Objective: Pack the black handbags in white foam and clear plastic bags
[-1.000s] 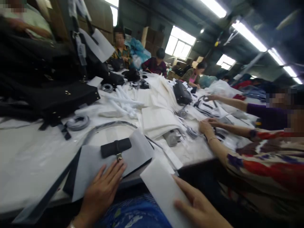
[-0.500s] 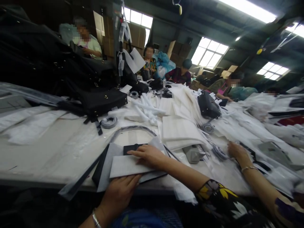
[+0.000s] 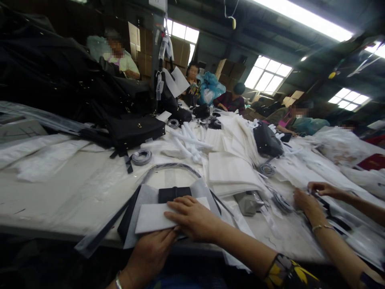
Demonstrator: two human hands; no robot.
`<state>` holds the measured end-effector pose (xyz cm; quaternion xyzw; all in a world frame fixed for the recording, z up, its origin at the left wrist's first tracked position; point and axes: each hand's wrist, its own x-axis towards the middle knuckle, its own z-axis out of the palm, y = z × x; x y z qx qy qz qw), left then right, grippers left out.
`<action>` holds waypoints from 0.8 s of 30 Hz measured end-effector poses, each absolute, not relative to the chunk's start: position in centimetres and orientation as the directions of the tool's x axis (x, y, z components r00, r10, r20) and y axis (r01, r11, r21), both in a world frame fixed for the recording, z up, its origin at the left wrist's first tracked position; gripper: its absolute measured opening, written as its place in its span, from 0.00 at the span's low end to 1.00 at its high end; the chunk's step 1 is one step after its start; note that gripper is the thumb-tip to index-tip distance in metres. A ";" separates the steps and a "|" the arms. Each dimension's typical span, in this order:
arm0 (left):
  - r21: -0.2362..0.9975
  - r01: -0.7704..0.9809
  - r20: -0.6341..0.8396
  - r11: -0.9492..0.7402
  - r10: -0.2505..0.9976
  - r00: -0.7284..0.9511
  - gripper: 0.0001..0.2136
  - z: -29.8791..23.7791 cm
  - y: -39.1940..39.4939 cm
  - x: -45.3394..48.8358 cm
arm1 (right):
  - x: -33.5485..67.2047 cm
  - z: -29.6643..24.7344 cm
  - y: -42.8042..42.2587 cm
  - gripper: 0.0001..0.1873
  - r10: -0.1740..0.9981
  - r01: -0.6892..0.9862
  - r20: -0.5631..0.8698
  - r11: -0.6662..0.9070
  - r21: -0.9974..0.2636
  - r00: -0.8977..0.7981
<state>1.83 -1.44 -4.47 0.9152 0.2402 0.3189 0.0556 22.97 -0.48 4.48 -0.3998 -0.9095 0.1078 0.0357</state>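
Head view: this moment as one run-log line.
left hand: at near edge of white sheet | right hand: laid on white sheet | white sheet: over black bag | black bag: on table

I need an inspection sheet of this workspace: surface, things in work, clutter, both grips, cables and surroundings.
Surface: off-white flat tabletop, largely covered at right.
Things in work: black bag with pale thin paper against its front; flat white rectangular sheet over that paper, below the black flap.
Clutter: heaped black bags at left; stacked soft white sheets beyond, to the right.
Left grip: bare hand at the rectangular sheet's near edge; closure unclear.
Right grip: bare hand, fingers flat on that sheet.
Cables: thin pale cord with yellow end hangs overhead; grey coils on the table may be bands or cables.
Surroundings: co-worker's hand at right; bright window; long ceiling lamp.
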 end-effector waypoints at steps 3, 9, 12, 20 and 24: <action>0.190 0.398 0.590 -0.898 0.428 0.685 0.16 -4.8 -1.2 1.9 | 23.3 2.6 -0.7 0.29 0.742 0.713 0.016 0.650 -0.262 -0.670; 0.011 0.359 0.768 -0.933 0.238 0.594 0.17 -4.2 -1.5 0.5 | 23.7 0.7 -1.1 0.24 0.785 0.708 0.177 0.614 -0.350 -0.593; 0.004 0.379 0.752 -0.925 0.253 0.609 0.15 -2.7 -1.8 0.5 | 23.4 0.4 -1.1 0.22 0.783 0.675 0.250 0.619 -0.400 -0.570; -0.138 0.595 0.615 -0.792 0.402 0.678 0.27 -5.2 0.1 3.9 | 25.6 2.6 3.9 0.13 0.877 0.652 0.052 0.394 -0.648 -0.478; -0.168 0.612 0.643 -0.772 0.385 0.662 0.25 -8.2 0.7 3.9 | 28.6 6.0 12.5 0.17 0.971 0.875 0.093 0.237 -0.421 -0.219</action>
